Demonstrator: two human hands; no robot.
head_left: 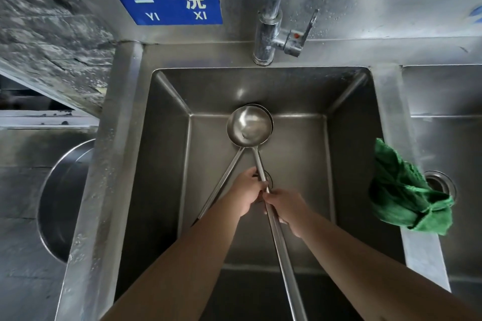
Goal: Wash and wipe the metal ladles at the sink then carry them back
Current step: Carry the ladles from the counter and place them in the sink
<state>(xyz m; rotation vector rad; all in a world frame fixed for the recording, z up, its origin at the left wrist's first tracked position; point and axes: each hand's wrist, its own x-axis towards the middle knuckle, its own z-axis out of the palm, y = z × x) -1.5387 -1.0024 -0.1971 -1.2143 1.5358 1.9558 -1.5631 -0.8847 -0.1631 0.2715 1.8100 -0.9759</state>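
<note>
Two metal ladles lie stacked bowl in bowl in the steel sink (167, 164); the upper bowl (249, 125) faces up near the sink's back. One handle (221, 185) runs down-left, resting loose. The other handle (280, 245) runs toward me. My left hand (247, 191) and my right hand (285, 210) meet on this second handle, both closed around it, left just above right. A green cloth (407, 190) hangs over the divider on the right.
The tap (268, 34) with its lever stands behind the sink, no water running. A blue sign (169, 4) is on the backsplash. A second basin with a drain (440, 186) lies to the right. A large steel bowl (62, 200) sits lower left.
</note>
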